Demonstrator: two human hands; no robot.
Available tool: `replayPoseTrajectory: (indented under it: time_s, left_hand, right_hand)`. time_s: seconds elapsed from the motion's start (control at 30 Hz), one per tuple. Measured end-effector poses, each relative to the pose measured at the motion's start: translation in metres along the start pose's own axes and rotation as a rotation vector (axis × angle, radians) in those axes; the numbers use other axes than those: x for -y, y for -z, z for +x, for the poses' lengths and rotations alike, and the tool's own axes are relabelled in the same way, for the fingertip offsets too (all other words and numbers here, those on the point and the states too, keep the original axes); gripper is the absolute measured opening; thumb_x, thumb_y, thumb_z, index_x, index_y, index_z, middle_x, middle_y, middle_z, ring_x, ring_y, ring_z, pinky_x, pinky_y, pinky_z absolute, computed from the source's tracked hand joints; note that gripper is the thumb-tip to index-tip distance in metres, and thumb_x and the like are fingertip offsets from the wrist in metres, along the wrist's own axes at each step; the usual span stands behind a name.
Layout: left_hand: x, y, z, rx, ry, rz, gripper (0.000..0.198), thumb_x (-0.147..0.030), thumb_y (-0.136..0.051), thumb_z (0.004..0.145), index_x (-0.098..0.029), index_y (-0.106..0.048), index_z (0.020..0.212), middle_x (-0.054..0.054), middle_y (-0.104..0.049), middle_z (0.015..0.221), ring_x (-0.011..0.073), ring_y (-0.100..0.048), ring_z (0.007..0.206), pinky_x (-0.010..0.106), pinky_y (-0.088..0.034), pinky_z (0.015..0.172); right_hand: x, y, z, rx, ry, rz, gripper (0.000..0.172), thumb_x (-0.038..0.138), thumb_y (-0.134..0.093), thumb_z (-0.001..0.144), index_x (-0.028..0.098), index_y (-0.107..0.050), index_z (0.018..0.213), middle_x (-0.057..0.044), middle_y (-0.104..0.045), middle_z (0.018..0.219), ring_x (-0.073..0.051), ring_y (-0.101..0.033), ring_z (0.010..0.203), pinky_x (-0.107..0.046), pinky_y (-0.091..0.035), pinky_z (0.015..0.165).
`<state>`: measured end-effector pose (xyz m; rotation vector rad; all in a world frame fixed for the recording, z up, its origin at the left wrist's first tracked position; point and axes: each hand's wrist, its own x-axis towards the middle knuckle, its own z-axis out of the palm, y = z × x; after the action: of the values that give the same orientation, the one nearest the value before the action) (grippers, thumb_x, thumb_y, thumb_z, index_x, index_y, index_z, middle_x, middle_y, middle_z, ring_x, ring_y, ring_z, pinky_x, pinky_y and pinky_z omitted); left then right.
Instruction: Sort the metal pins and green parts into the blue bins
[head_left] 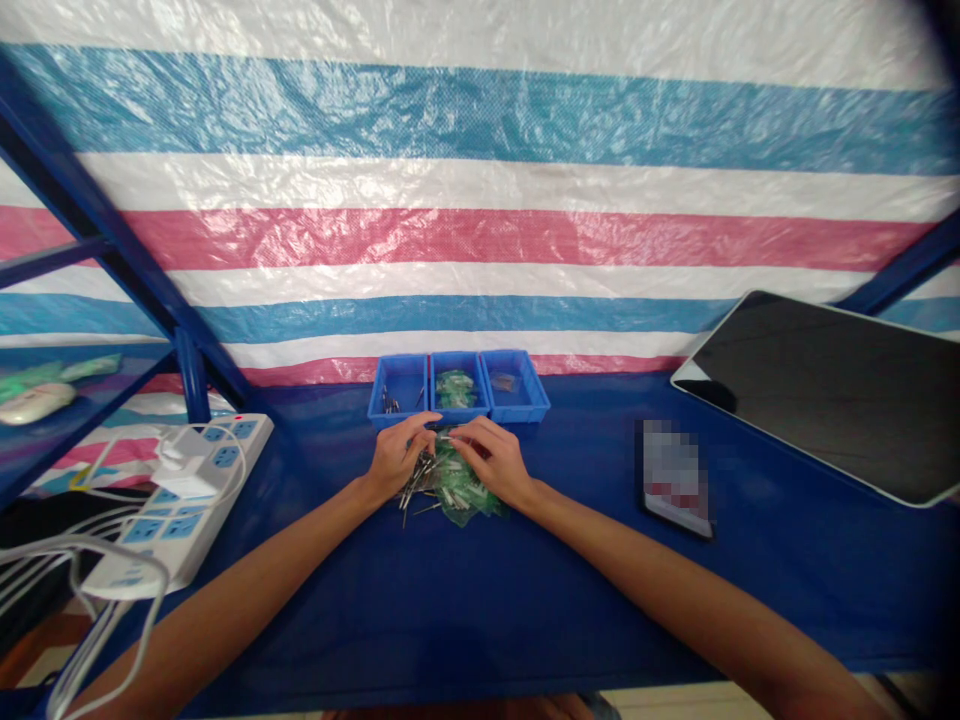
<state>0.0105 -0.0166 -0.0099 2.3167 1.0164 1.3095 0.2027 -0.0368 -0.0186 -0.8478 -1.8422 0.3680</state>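
My left hand [397,457] is closed in a pinch over the left side of a small pile, and what its fingers hold is too small to make out. Opposite it, my right hand [496,458] is closed too, fingertips close to those of the left; something small and pale shows at them, of unclear kind. Under and between the hands lie thin metal rod-like pieces [417,482] and green plastic packets [466,497] with whitish bits in them. Just behind stand three joined blue bins: the left bin [405,372] with a few metal pieces, the middle bin [457,364] with green packets, the right bin [529,375] with a small clear packet.
A phone [675,480] and a large dark-screened tablet or monitor [832,395] are on the right of the blue table [450,620]. On the left lie a power strip [180,520] and loose white cables. A striped plastic sheet [480,235] hangs behind, with a blue frame post [127,260] at left.
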Motion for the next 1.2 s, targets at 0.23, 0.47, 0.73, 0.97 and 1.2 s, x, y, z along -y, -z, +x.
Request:
replayPoseTrajectory:
  time_s: [0.23,0.47,0.73,0.97,1.2]
  left_hand:
    - [0.001,0.000,-0.001,-0.047,-0.050,0.019,0.025,-0.031,-0.051,0.090,-0.018,-0.059,0.110,-0.001,-0.067,0.071,0.0109,-0.061,0.063,0.024,-0.049,0.071]
    - [-0.003,0.002,0.004,-0.081,-0.139,0.086,0.014,-0.028,-0.057,0.087,-0.017,-0.066,0.087,0.002,-0.067,0.075,0.0126,-0.058,0.068,0.027,-0.047,0.069]
    - [-0.005,0.005,0.003,-0.184,-0.108,0.144,0.012,-0.023,-0.055,0.087,-0.018,-0.065,0.084,0.003,-0.066,0.082,0.0149,-0.058,0.082,0.032,-0.046,0.082]
    - [0.004,0.010,0.009,-0.514,0.133,0.398,0.015,-0.031,-0.056,0.086,-0.022,-0.068,0.088,0.004,-0.061,0.100,0.0195,-0.054,0.104,0.047,-0.027,0.108]
    - [0.007,0.010,0.015,-0.504,0.238,0.388,0.022,-0.034,-0.055,0.086,-0.024,-0.065,0.103,0.004,-0.056,0.107,0.0196,-0.051,0.109,0.047,-0.018,0.112]
  right_hand:
    - [0.001,0.000,-0.001,-0.014,-0.043,-0.029,0.018,0.029,-0.049,0.092,0.018,-0.063,0.091,-0.003,-0.061,0.077,-0.013,-0.053,0.064,-0.026,-0.043,0.063]
    - [0.000,0.000,-0.001,-0.071,-0.111,-0.047,0.021,0.030,-0.045,0.093,0.018,-0.062,0.088,-0.002,-0.062,0.077,-0.014,-0.055,0.066,-0.025,-0.042,0.065]
    - [0.002,0.002,0.001,-0.063,-0.106,-0.017,0.024,0.030,-0.041,0.095,0.018,-0.062,0.093,-0.005,-0.064,0.083,-0.016,-0.058,0.074,-0.027,-0.044,0.071]
    - [0.002,0.002,0.001,-0.056,-0.104,-0.028,0.026,0.030,-0.039,0.095,0.018,-0.063,0.094,-0.004,-0.063,0.079,-0.015,-0.058,0.072,-0.027,-0.044,0.070]
    - [0.002,0.001,0.001,-0.052,-0.087,-0.015,0.025,0.028,-0.040,0.094,0.018,-0.063,0.093,-0.004,-0.063,0.080,-0.015,-0.059,0.073,-0.027,-0.044,0.071]
